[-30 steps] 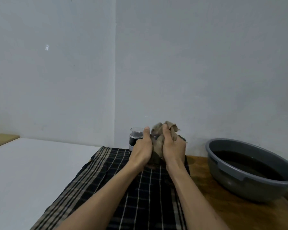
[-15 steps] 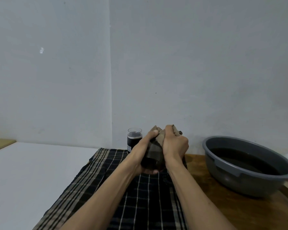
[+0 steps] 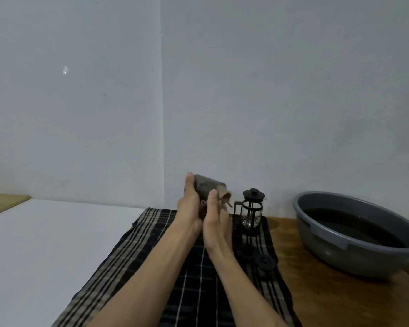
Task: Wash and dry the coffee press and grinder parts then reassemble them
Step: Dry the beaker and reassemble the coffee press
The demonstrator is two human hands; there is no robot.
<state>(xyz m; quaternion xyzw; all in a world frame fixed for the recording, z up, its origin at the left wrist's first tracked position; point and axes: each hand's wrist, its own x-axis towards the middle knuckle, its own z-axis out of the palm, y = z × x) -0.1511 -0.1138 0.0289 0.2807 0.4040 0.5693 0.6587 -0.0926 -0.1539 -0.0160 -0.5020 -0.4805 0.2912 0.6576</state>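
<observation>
From the head camera, your left hand grips a tilted dark cylindrical grinder part, lifted above the checked cloth. Your right hand pinches a brown rag at its open end. The coffee press stands upright on the cloth, just right of your hands.

There are two hands: one left hand and one right hand. Between them is one glass cylinder and one brown cloth. There is one coffee press, one small black round lid, one checked cloth, one grey basin and one wooden table.
</observation>
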